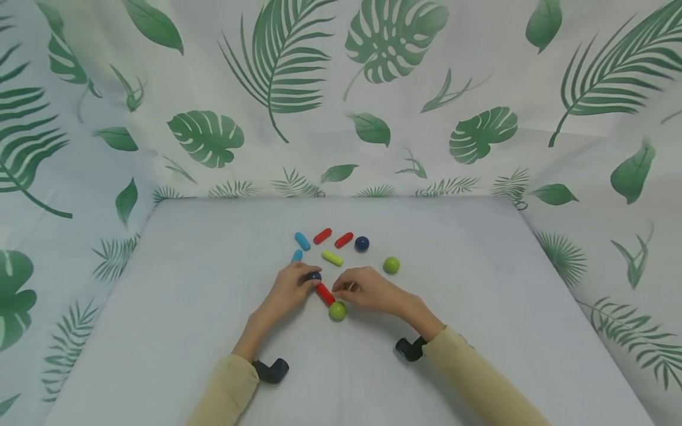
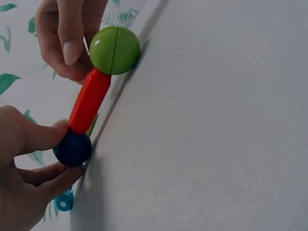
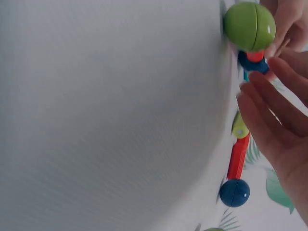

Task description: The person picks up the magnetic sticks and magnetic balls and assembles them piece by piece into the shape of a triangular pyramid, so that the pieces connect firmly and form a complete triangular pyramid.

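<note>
Two bare hands at work over a white tabletop [image 1: 160, 331]. The left hand [image 1: 290, 288] pinches a glossy dark blue ball [image 2: 73, 150] between thumb and fingertips. A glossy red faceted rod [image 2: 90, 102] meets this ball at one end and a glossy green ball with a seam line [image 2: 126, 52] at the other, the three forming a straight row, its green end nearest the person. The right hand [image 1: 373, 290] is beside the rod and green ball, its fingers loosely bent and slightly spread, pinching nothing; whether a fingertip touches the rod cannot be told. Beyond the hands lie two light blue rods [image 1: 302, 241], the nearer partly hidden by the left hand, two further red rods [image 1: 344, 239], a yellow-green rod [image 1: 333, 258] and a second dark blue ball [image 1: 362, 244]. A second green ball [image 1: 391, 265] rests beyond the right hand, apart from the row. Beige sleeves [image 1: 479, 373] cover the forearms; a white cloth printed with green leaves [image 1: 405, 130] forms the background
</note>
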Action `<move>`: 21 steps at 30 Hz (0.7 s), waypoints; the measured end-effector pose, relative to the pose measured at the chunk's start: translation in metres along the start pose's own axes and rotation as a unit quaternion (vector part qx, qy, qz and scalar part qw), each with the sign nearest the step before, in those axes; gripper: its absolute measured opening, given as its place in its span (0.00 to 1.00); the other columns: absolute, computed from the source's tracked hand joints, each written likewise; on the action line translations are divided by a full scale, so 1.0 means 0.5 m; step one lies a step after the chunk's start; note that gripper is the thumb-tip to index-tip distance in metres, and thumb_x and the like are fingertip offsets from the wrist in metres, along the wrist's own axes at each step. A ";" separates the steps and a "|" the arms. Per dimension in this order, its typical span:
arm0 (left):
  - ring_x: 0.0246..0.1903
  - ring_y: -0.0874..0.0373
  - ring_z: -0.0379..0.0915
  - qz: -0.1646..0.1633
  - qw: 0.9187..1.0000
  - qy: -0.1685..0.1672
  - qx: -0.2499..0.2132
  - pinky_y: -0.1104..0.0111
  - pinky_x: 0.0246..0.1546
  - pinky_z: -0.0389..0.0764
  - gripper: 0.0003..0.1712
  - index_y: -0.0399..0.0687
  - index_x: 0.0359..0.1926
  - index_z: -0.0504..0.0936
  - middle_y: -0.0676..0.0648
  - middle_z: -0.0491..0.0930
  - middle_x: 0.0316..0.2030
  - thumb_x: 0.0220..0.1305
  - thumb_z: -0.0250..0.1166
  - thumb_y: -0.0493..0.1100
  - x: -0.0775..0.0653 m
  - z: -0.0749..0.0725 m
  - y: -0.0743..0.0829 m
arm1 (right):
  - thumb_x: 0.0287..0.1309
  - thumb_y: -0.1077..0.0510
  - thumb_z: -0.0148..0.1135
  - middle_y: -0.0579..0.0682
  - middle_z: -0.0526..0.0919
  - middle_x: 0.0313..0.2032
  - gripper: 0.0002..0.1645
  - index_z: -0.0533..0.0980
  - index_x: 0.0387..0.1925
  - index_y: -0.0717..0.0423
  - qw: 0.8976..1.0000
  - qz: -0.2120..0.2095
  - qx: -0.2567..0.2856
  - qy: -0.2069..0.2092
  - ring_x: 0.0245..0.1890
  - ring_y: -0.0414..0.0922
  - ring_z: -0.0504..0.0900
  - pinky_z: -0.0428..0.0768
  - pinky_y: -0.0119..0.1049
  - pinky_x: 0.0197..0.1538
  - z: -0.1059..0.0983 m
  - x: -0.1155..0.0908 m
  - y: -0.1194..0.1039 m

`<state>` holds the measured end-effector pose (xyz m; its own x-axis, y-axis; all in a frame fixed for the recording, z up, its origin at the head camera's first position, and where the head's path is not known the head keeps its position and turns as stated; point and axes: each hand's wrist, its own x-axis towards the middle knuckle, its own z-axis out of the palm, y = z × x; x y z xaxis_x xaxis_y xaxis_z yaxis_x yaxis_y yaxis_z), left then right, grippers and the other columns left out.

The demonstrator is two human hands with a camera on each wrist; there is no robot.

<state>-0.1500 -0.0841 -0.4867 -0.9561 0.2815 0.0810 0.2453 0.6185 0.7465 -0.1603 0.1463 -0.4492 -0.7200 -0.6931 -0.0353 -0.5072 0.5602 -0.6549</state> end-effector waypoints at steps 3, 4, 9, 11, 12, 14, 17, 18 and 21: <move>0.54 0.45 0.80 -0.001 1.000 -0.010 0.007 0.53 0.58 0.83 0.18 0.40 0.59 0.84 0.39 0.81 0.51 0.69 0.67 0.35 -0.005 0.000 -0.002 | 0.67 0.60 0.67 0.46 0.89 0.40 0.09 0.86 0.47 0.57 1.000 0.006 -0.019 0.019 0.40 0.38 0.84 0.85 0.28 0.46 -0.004 0.013 0.011; 0.54 0.45 0.79 -0.003 1.000 -0.013 0.007 0.53 0.58 0.82 0.19 0.39 0.60 0.83 0.38 0.80 0.52 0.69 0.66 0.34 -0.005 0.000 -0.003 | 0.67 0.59 0.67 0.46 0.89 0.40 0.09 0.86 0.47 0.57 0.999 0.009 -0.026 0.027 0.40 0.39 0.84 0.85 0.30 0.46 -0.005 0.017 0.014; 0.54 0.44 0.80 0.003 1.000 -0.017 0.007 0.53 0.59 0.82 0.20 0.39 0.60 0.83 0.38 0.79 0.51 0.69 0.66 0.33 -0.006 -0.002 -0.004 | 0.66 0.60 0.68 0.50 0.88 0.44 0.12 0.84 0.49 0.58 0.995 0.040 -0.054 0.073 0.45 0.46 0.84 0.86 0.38 0.51 -0.015 0.040 0.025; 0.53 0.44 0.80 0.000 1.000 -0.016 0.003 0.53 0.58 0.82 0.20 0.39 0.60 0.83 0.38 0.80 0.51 0.68 0.67 0.33 -0.006 -0.003 -0.003 | 0.65 0.60 0.68 0.51 0.87 0.47 0.13 0.83 0.51 0.58 0.993 0.053 -0.063 0.087 0.47 0.47 0.84 0.86 0.39 0.52 -0.017 0.049 0.030; 0.53 0.44 0.80 0.000 1.000 -0.018 0.004 0.53 0.58 0.82 0.20 0.39 0.59 0.83 0.38 0.80 0.51 0.67 0.67 0.32 -0.006 -0.003 -0.003 | 0.65 0.61 0.68 0.53 0.87 0.48 0.14 0.83 0.52 0.59 0.992 0.057 -0.067 0.090 0.48 0.48 0.84 0.86 0.40 0.54 -0.017 0.053 0.031; 0.53 0.45 0.79 -0.003 1.000 -0.026 0.002 0.53 0.58 0.82 0.20 0.40 0.60 0.83 0.38 0.80 0.51 0.67 0.67 0.32 -0.007 -0.003 -0.003 | 0.65 0.61 0.69 0.54 0.86 0.50 0.17 0.82 0.54 0.60 0.991 0.064 -0.076 0.090 0.50 0.49 0.84 0.86 0.41 0.55 -0.016 0.060 0.034; 0.53 0.45 0.80 0.003 1.000 -0.031 0.000 0.53 0.58 0.82 0.20 0.40 0.60 0.83 0.38 0.80 0.51 0.67 0.67 0.32 -0.007 -0.003 -0.004 | 0.64 0.60 0.70 0.56 0.85 0.52 0.20 0.80 0.56 0.62 0.990 0.070 -0.089 0.085 0.52 0.51 0.83 0.85 0.42 0.56 -0.015 0.073 0.034; 0.53 0.45 0.80 0.007 1.000 -0.030 0.001 0.53 0.58 0.82 0.20 0.40 0.60 0.83 0.39 0.80 0.51 0.67 0.67 0.32 -0.006 -0.003 -0.005 | 0.64 0.60 0.70 0.57 0.84 0.53 0.22 0.79 0.57 0.63 0.990 0.074 -0.092 0.083 0.53 0.51 0.83 0.85 0.43 0.57 -0.015 0.078 0.034; 0.56 0.45 0.79 0.012 0.999 -0.033 -0.001 0.54 0.60 0.82 0.20 0.41 0.60 0.83 0.39 0.80 0.53 0.68 0.67 0.33 -0.003 -0.004 -0.007 | 0.63 0.59 0.71 0.58 0.84 0.54 0.24 0.78 0.59 0.63 0.988 0.094 -0.097 0.071 0.54 0.51 0.83 0.84 0.43 0.58 -0.014 0.094 0.034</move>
<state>-0.1497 -0.0882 -0.4880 -0.9373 0.3442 0.0542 0.2671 0.6099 0.7461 -0.2059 0.1263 -0.4567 -0.8625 -0.5052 -0.0279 -0.4290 0.7594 -0.4892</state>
